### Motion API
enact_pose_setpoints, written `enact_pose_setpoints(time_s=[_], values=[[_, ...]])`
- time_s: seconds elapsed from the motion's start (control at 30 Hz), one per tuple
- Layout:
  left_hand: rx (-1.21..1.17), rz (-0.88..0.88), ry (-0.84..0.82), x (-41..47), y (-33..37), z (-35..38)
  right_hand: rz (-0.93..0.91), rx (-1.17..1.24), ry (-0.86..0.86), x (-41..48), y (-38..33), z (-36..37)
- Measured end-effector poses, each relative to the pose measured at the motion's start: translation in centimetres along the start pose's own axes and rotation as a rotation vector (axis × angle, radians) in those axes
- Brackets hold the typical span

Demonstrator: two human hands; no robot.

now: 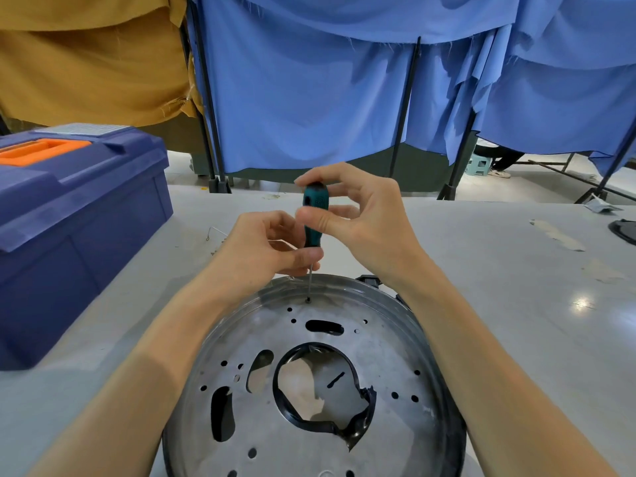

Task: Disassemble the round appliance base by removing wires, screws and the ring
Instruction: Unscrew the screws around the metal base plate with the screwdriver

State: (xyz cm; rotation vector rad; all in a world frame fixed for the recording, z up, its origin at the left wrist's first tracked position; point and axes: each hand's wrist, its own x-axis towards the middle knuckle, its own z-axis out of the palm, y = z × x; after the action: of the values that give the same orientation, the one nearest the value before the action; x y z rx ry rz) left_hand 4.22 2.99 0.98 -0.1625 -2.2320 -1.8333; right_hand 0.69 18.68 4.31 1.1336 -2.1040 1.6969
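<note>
Round perforated metal base [382, 366], lying flat, black-rimmed

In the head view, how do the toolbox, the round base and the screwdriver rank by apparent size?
round base
toolbox: close to the base; both cropped by the frame, base nearer, so unsure
screwdriver: clearly smallest

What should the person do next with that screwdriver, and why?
Probably turn the screwdriver to loosen the screw: its tip sits in it near the far rim of the round base, the right hand pinching the handle, the left hand steadying the lower end.
</note>
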Motion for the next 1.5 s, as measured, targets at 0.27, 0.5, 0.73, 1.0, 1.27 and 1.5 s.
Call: enact_pose_setpoints(time_s=[0.27,0.5,0.73,1.0,1.27,1.5], values=[[-0.012,-0.026,-0.040,-0.05,-0.14,-0.14,0.014,0.013,0.025,0.18,0.18,-0.13],[0.031,-0.020,-0.125,-0.01,0.05,-0.54,-0.011,-0.077,0.013,0.11,0.05,0.03],[0.093,0.008,-0.008,0.00,-0.06,0.04,0.007,-0.038,-0.003,0.03,-0.05,0.19],[0.009,-0.026,-0.057,-0.02,-0.15,-0.09,0.024,0.047,0.036,0.15,0.09,-0.08],[-0.009,-0.033,-0.094,-0.03,-0.13,-0.34,-0.004,-0.020,0.042,0.17,0.12,-0.11],[0.053,-0.004,-0.038,0.05,-0.14,-0.15,-0.014,-0.060,0.004,0.09,0.13,0.12]])
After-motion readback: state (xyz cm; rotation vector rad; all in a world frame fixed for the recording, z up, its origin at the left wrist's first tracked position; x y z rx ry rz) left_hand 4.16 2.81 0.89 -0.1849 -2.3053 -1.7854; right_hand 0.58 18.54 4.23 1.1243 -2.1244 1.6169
